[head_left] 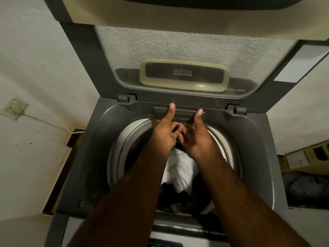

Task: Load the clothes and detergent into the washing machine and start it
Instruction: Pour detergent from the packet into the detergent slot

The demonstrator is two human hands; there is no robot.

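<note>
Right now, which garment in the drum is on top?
The white garment. It is the only light one, and it lies crumpled over the dark blue and black clothes beneath and beside it.

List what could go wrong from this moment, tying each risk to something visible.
1. The thumbs of the left hand and right hand rest on the drawer, close together; a jerked drawer might pinch fingers.
2. The lid stands upright above both arms; if knocked, it might drop on them.
3. A white cloth lies among dark clothes in the drum; colour might run.
</note>
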